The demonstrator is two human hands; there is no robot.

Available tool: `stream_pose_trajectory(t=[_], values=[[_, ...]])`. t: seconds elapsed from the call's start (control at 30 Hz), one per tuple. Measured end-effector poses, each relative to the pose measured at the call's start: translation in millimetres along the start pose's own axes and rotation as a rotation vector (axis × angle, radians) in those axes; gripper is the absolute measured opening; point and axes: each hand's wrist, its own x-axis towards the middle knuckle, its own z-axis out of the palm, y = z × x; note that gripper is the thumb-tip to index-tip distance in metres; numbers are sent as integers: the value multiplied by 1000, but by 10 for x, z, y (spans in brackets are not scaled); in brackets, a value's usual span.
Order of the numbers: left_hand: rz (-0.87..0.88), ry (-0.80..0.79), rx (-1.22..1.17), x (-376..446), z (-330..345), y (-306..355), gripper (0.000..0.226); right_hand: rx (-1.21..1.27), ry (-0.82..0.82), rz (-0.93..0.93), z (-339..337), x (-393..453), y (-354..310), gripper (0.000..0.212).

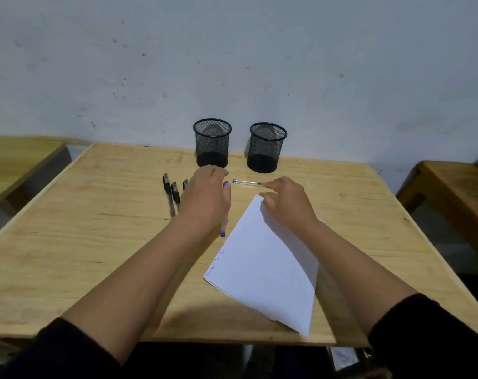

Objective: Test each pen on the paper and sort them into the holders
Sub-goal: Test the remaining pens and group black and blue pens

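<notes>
The clear pen (248,183) with blue ends lies on the wooden desk (95,242) before the holders, its right end pinched in the right hand's (287,203) grip. The left hand (205,195) pinches a blue cap (225,184). Black pens (172,194) lie left; white paper (265,266) lies right. Pale wall behind. Two black mesh holders (212,142) stand with nothing visible inside

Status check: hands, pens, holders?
Right hand pinching clear blue-ink pen; left hand grips blue pen cap. Both black mesh holders empty. Black pens waiting left; white paper unobstructed.
</notes>
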Motion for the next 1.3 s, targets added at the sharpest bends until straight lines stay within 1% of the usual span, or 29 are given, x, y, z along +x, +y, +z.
stream_pose_trajectory(t=[0.17,0.3,0.4,0.5,0.73,0.8,0.97,1.03,1.1,1.17,1.3], values=[[130,-148,125,343,352,197,35,-128,7,-11,-89,201,254,27],[162,-202,201,522,587,216,28,-147,-4,16,-111,329,360,36],[190,-210,197,632,681,180,24,-139,-21,20,-68,407,417,35],[214,-189,164,695,745,132,21,-140,-31,5,-31,462,463,30],[202,-162,77,705,738,121,16,-87,-32,-32,-66,461,517,23],[199,-141,32,690,695,129,14,34,-8,20,-134,438,500,18],[161,-65,-196,586,497,208,13,707,134,281,-364,306,328,13],[134,-41,-281,491,388,268,15,932,153,322,-441,237,217,11],[109,-15,-366,367,281,326,16,1117,138,314,-490,153,96,9],[82,8,-454,233,193,389,13,1178,95,269,-501,61,-34,7],[38,-14,-611,6,33,477,10,1007,85,118,-484,-107,-249,13]])
